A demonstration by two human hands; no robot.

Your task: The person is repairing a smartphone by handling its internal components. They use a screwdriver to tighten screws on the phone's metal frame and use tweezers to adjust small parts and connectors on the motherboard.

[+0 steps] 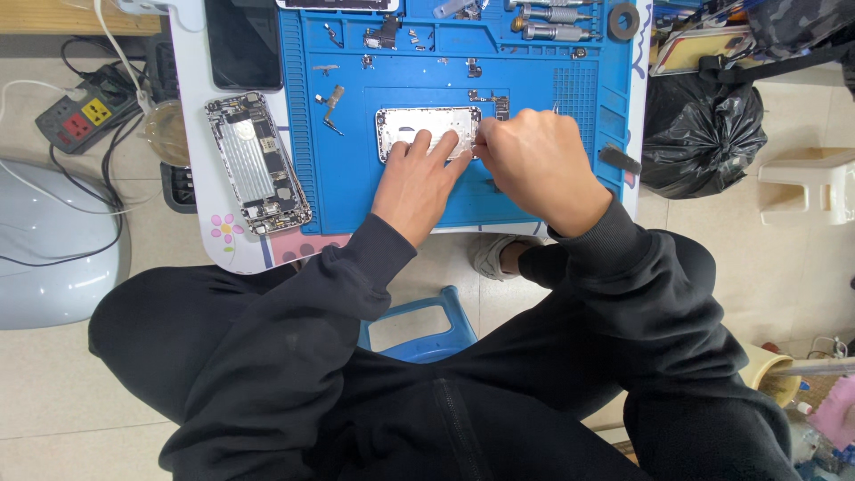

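The bare silver phone housing (pixel 427 132) lies flat near the middle of the blue work mat (pixel 356 191), its long side parallel to the mat's near edge. The left hand (pixel 419 174) presses down on it with 2 fingers spread flat, pinning it. The right hand (pixel 534 160) is curled closed at the housing's right end, fingertips pinched together; what it grips is hidden, so I cannot tell whether it holds a tool. For clean work here, the left hand's pressure should stay even so the housing does not slide. Small loose parts (pixel 331 105) lie toward the mat's far edge, and a second opened phone (pixel 256 162) rests beyond the mat's left edge.
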